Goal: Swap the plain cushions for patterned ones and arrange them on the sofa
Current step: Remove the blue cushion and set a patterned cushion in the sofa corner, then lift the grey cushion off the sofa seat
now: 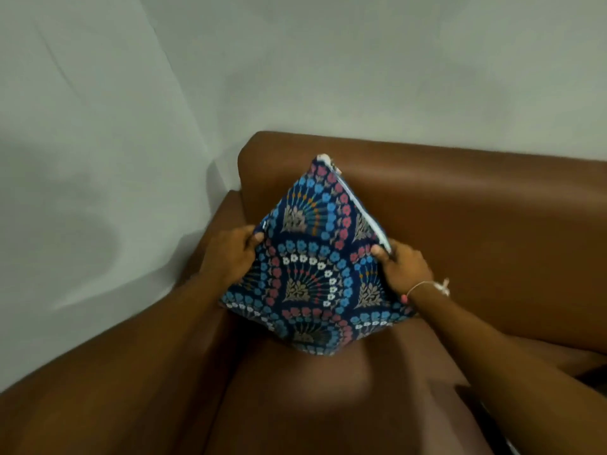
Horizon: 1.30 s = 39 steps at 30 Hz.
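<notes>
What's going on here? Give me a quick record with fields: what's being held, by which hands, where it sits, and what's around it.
item held: patterned cushion, dark blue with blue, red and white flowers
left hand: grips the cushion's left edge
right hand: grips its right edge; thread bracelet on the wrist
position: tilted on one corner, in the corner of the brown sofa
zip: pale strip along the upper right edge
surroundings: plain pale wall
plain cushions: none in view

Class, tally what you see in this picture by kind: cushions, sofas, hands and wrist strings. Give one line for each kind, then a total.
Patterned cushion: 1
Plain cushions: 0 in view
Brown sofa: 1
Hands: 2, the left hand and the right hand, both gripping the cushion
Wrist string: 1
Total: 5
</notes>
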Motion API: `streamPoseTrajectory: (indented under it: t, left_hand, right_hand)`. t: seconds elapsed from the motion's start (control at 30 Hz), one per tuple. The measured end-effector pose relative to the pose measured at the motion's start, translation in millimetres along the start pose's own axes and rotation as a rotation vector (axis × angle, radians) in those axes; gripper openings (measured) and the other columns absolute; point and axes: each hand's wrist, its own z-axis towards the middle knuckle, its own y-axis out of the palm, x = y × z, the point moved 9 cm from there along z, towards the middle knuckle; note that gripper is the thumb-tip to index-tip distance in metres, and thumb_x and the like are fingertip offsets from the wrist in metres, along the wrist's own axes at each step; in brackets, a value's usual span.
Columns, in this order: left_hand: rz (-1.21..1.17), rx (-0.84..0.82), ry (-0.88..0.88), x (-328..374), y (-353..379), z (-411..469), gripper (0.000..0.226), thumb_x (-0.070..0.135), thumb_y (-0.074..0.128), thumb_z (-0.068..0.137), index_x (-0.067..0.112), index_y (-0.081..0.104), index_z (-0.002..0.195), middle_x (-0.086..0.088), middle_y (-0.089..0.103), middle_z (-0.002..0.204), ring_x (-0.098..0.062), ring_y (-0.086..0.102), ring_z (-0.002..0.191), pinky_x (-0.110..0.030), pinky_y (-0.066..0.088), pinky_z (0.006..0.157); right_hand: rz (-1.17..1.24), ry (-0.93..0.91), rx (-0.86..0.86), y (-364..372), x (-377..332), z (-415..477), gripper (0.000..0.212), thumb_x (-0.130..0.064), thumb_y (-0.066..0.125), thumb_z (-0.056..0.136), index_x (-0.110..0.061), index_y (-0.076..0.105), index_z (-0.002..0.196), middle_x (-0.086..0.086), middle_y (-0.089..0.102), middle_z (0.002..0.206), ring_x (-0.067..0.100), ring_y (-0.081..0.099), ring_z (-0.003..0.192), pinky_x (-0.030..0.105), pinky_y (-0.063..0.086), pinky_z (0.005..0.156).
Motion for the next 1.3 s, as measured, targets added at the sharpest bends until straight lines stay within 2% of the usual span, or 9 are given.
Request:
streamPoseTrajectory:
  t: [0.2, 0.3, 0.43, 0.5, 0.63, 0.87, 1.0, 1.17, 1.3]
  left_hand:
    - [0.006, 0.073, -0.030, -21, 42, 15, 0.036, 0.038, 0.041, 0.103, 0.012, 0.066, 0.107, -0.020, 0.073, 0.090, -0.040, 0.066, 0.082, -0.044, 0.051, 0.067]
    - [-0.032, 0.089, -0.030, -20, 39, 7, 0.038, 0.038, 0.036, 0.105, 0.018, 0.061, 0.125, -0.015, 0.070, 0.115, -0.036, 0.063, 0.104, -0.046, 0.051, 0.084]
    - [-0.018, 0.485, -0.122, 8, -1, -36, 0.037, 0.026, 0.039, 0.103, 0.013, 0.047, 0.137, -0.017, 0.053, 0.135, -0.034, 0.048, 0.123, -0.047, 0.038, 0.104]
    - [0.010, 0.560, -0.147, 34, 1, -67, 0.040, 0.028, 0.043, 0.101, 0.015, 0.043, 0.140, -0.017, 0.046, 0.142, -0.035, 0.041, 0.131, -0.049, 0.031, 0.110]
    - [0.041, 0.260, 0.105, 123, 71, -128, 0.063, 0.041, 0.053, 0.093, 0.017, 0.037, 0.148, -0.015, 0.030, 0.158, -0.034, 0.021, 0.148, -0.051, 0.019, 0.119]
    - [0.071, -0.280, 0.603, 314, 229, -289, 0.095, 0.052, 0.064, 0.078, 0.020, 0.021, 0.157, -0.013, 0.012, 0.166, -0.035, 0.007, 0.153, -0.055, 0.014, 0.121]
    - [0.196, -0.507, 0.821, 381, 304, -345, 0.107, 0.054, 0.065, 0.071, 0.022, 0.011, 0.158, -0.012, 0.010, 0.166, -0.035, 0.003, 0.153, -0.053, 0.009, 0.122]
    - [0.383, -0.590, 0.830, 409, 365, -340, 0.127, 0.047, 0.077, 0.065, 0.014, -0.004, 0.157, -0.015, -0.001, 0.166, -0.036, -0.003, 0.153, -0.053, 0.006, 0.123]
    - [0.438, -0.521, 0.674, 420, 387, -315, 0.115, 0.027, 0.068, 0.077, 0.009, -0.015, 0.154, -0.018, -0.007, 0.165, -0.036, -0.008, 0.152, -0.054, 0.005, 0.123]
  right_hand:
    - [-0.119, 0.005, 0.152, 27, 15, 11, 0.053, -0.060, 0.037, 0.095, -0.013, 0.054, 0.110, 0.023, 0.068, 0.095, 0.047, 0.062, 0.087, 0.052, 0.050, 0.071]
    - [-0.139, 0.016, 0.200, 21, 18, 0, 0.055, -0.066, 0.039, 0.092, -0.012, 0.049, 0.100, 0.020, 0.067, 0.094, 0.045, 0.061, 0.090, 0.053, 0.047, 0.077]
    - [0.052, -0.022, 0.399, -19, 30, -40, 0.055, -0.062, 0.043, 0.093, -0.020, 0.048, 0.128, 0.005, 0.060, 0.125, 0.026, 0.050, 0.116, 0.043, 0.038, 0.097]
    - [0.085, -0.108, 0.432, -37, 44, -69, 0.051, -0.054, 0.044, 0.096, -0.020, 0.044, 0.133, 0.004, 0.055, 0.130, 0.022, 0.046, 0.121, 0.040, 0.037, 0.101]
    - [0.044, -0.160, 0.376, -59, 105, -150, 0.050, -0.043, 0.047, 0.097, -0.012, 0.046, 0.135, 0.010, 0.054, 0.133, 0.025, 0.047, 0.124, 0.038, 0.036, 0.108]
    - [-0.108, 0.066, 0.221, -91, 300, -365, 0.052, -0.035, 0.044, 0.096, -0.011, 0.046, 0.142, 0.006, 0.045, 0.148, 0.027, 0.035, 0.141, 0.043, 0.026, 0.118]
    - [-0.348, 0.156, 0.114, -112, 401, -456, 0.080, -0.011, 0.046, 0.068, -0.010, 0.035, 0.147, 0.010, 0.029, 0.158, 0.032, 0.022, 0.147, 0.044, 0.017, 0.119]
    - [-0.612, 0.109, 0.019, -119, 469, -477, 0.102, -0.005, 0.054, 0.065, -0.008, 0.007, 0.155, 0.020, 0.011, 0.162, 0.044, 0.017, 0.147, 0.055, 0.017, 0.118]
    - [-0.665, 0.170, 0.068, -125, 473, -426, 0.082, -0.009, 0.041, 0.078, -0.003, 0.008, 0.153, 0.031, 0.027, 0.154, 0.050, 0.025, 0.143, 0.058, 0.012, 0.117]
